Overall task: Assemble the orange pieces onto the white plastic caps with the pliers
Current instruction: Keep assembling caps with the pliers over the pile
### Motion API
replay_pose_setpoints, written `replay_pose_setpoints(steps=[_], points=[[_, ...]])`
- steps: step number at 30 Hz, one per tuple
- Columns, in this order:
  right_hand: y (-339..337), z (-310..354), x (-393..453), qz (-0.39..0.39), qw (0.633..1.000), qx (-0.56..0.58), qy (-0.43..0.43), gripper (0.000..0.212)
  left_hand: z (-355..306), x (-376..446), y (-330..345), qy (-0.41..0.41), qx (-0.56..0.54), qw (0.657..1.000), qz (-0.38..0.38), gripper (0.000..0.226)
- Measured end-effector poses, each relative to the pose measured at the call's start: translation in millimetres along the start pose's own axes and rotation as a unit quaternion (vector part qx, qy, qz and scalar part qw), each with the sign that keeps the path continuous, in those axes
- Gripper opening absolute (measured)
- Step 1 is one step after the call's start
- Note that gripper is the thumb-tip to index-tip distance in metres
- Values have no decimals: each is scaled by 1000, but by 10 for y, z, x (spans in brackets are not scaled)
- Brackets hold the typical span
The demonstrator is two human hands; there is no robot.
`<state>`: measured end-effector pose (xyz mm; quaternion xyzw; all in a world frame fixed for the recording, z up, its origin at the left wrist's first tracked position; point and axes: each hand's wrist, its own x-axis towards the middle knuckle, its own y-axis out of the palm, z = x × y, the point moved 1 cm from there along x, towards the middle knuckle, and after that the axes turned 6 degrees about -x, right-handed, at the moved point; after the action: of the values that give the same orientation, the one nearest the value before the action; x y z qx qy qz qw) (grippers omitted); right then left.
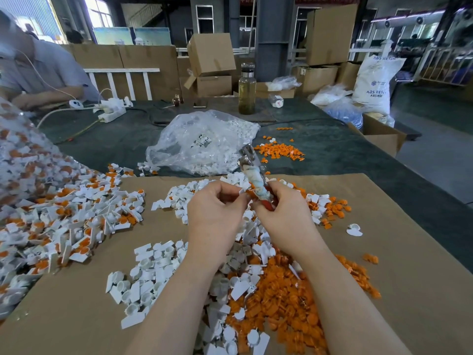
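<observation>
Both hands meet above the brown cardboard sheet [384,252]: the right hand [284,216] grips the tape-wrapped, red-handled metal pliers [252,170], jaws pointing away, and the left hand [215,213] pinches a small white plastic cap [242,191] beside them. Loose orange plastic pieces [281,298] lie heaped below. Caps look light, stiff and slippery; hold them by the rim.

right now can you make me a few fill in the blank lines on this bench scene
1. The right hand grips the ____.
2. The loose parts lie on a sheet of brown ____.
3. The clear plastic bag holds ____ caps.
4. The tall bottle stands ____ the bag.

Missing words: pliers; cardboard; white; behind
</observation>
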<state>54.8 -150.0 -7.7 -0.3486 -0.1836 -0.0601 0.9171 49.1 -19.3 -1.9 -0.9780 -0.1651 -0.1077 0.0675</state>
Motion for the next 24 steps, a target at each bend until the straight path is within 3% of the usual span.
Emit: replay_pose_setpoints(steps=[4, 12, 17, 24], points=[[-104, -25, -1, 67, 996, 53, 10, 6, 2, 32, -46, -16, -34, 999, 3, 13], [-294, -57, -40, 188, 979, 61, 46, 19, 1, 74, -91, -58, -219, 974, 28, 7], [-299, -77, -60, 246, 967, 49, 37, 17, 21, 99, -138, -39, -231, 972, 38, 7], [-262, -76, -66, 264, 962, 67, 10, 11, 25, 121, -166, -41, -238, 969, 55, 10]])
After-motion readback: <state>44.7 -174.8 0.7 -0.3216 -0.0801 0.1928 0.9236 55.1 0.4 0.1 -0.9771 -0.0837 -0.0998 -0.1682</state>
